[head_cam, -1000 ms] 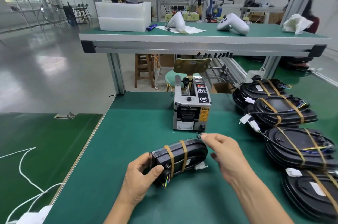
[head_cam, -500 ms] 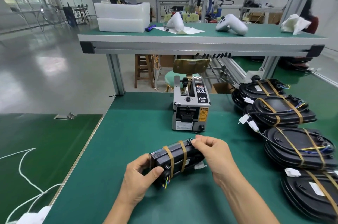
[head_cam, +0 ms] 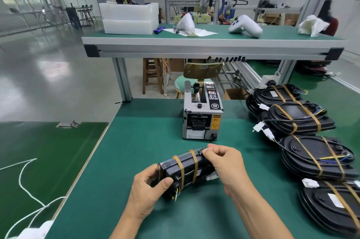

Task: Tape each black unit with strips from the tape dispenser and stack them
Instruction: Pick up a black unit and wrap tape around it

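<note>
Black unit (head_cam: pixel 187 170), bound by two tan tape bands, on edge on the green bench (head_cam: pixel 136 141) at 6 o'clock of the tape dispenser (head_cam: pixel 202 114): left hand (head_cam: pixel 148 190) grips its near end, right hand (head_cam: pixel 224 162) pinches its far top corner; taped units (head_cam: pixel 303 141) lie at 3 o'clock.

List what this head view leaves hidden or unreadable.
- Head view: right hand covers the far end of the black plastic unit with tan tape bands.
- Left hand hides its near corner.
- Grey boxy tape dispenser: yellow label too small.
- Bottom-right black unit: cut by frame edge.
</note>
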`<action>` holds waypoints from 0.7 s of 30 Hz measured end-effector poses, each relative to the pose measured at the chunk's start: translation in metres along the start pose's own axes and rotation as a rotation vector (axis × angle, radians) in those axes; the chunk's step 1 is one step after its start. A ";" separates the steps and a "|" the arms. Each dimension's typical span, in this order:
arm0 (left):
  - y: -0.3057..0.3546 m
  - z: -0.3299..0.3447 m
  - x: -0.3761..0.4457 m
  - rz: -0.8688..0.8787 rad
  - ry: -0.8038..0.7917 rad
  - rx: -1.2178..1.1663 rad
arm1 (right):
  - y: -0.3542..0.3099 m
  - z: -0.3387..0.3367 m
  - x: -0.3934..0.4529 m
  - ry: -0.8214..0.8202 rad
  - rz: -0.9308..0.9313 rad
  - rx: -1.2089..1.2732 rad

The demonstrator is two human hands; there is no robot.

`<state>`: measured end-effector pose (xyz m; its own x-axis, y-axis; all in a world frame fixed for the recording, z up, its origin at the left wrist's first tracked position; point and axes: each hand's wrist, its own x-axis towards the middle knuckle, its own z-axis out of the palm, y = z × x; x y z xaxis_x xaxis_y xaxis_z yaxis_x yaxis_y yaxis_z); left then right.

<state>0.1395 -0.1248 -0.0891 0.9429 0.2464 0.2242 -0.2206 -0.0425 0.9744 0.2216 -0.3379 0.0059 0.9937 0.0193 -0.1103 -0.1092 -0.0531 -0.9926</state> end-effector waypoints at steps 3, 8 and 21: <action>0.001 0.001 0.000 0.002 -0.002 0.003 | 0.002 0.001 0.000 0.018 -0.009 -0.030; 0.004 0.002 0.000 0.006 -0.004 -0.002 | 0.004 0.003 -0.001 0.059 -0.004 -0.065; 0.001 0.001 0.000 0.002 -0.003 -0.001 | -0.001 0.010 -0.004 0.125 0.008 -0.109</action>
<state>0.1397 -0.1256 -0.0878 0.9431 0.2436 0.2263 -0.2228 -0.0421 0.9740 0.2171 -0.3275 0.0073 0.9890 -0.1051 -0.1044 -0.1204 -0.1606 -0.9796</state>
